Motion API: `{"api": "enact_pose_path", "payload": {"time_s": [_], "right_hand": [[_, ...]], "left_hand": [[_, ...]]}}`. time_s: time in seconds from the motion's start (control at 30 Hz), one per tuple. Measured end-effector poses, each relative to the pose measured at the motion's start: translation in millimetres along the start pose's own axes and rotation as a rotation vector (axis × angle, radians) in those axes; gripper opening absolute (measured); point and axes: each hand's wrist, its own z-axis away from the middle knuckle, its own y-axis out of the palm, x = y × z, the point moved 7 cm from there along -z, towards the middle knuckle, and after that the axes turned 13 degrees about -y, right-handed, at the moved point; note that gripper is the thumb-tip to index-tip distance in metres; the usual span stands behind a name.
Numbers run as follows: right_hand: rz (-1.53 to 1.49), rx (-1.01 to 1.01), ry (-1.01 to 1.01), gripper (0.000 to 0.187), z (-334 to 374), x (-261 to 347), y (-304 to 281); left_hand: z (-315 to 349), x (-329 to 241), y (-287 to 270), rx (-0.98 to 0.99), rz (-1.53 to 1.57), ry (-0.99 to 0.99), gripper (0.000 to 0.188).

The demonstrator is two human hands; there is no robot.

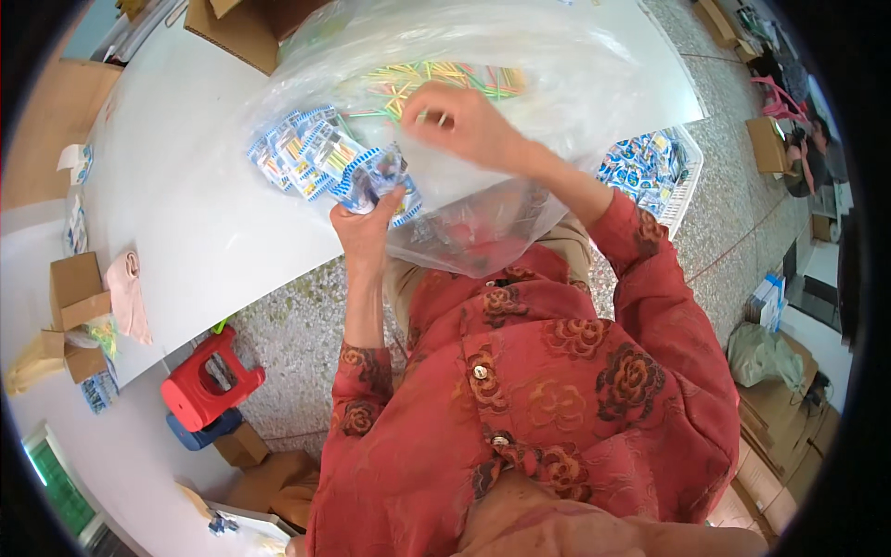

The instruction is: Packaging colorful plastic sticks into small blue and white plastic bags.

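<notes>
The small blue-and-white plastic packet (379, 170) sits pinched in the person's left hand (368, 227), beside a fanned pile of similar packets (295, 153). It looks light, soft and slippery to me, best held by its striped edge. The hands are apart: the right hand (461, 125), curled and blurred, is near slender multicoloured sticks (436, 72) amid crumpled clear plastic sheeting (575, 70) on the white tabletop (218, 223); I can't tell whether it holds anything. A white lattice basket (689, 181) of packets stands to the right.
</notes>
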Motion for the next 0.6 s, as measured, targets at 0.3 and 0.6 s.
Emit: {"api": "enact_pose_path", "payload": {"time_s": [0.3, 0.6], "right_hand": [[1.036, 0.090, 0.189, 0.021, -11, -130, -139], [0.426, 0.144, 0.120, 0.021, 12, -116, -96]], "left_hand": [[1, -2, -8, -0.012, 0.012, -0.005, 0.034], [2, 4, 1, 0.041, 0.039, -0.038, 0.036]]}}
